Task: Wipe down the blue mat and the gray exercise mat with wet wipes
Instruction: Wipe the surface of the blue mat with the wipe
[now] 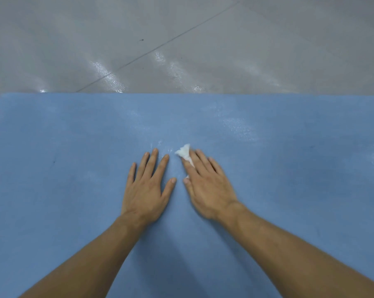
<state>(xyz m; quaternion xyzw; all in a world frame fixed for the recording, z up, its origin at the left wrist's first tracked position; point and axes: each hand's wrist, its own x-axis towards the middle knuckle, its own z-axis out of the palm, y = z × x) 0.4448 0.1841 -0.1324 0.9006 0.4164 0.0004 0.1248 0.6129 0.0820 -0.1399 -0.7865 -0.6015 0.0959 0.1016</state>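
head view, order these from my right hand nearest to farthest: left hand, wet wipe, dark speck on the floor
1. wet wipe, under the right hand fingers
2. left hand, flat on the blue mat just to its left
3. dark speck, on the gray floor beyond the mat

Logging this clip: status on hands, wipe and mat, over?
Left hand flat on blue mat, empty. Right hand pressing wet wipe to mat, fingers straight. Nothing in the way.

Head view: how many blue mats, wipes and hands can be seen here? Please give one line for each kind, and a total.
Blue mat: 1
Wipe: 1
Hands: 2, the left hand and the right hand
Total: 4
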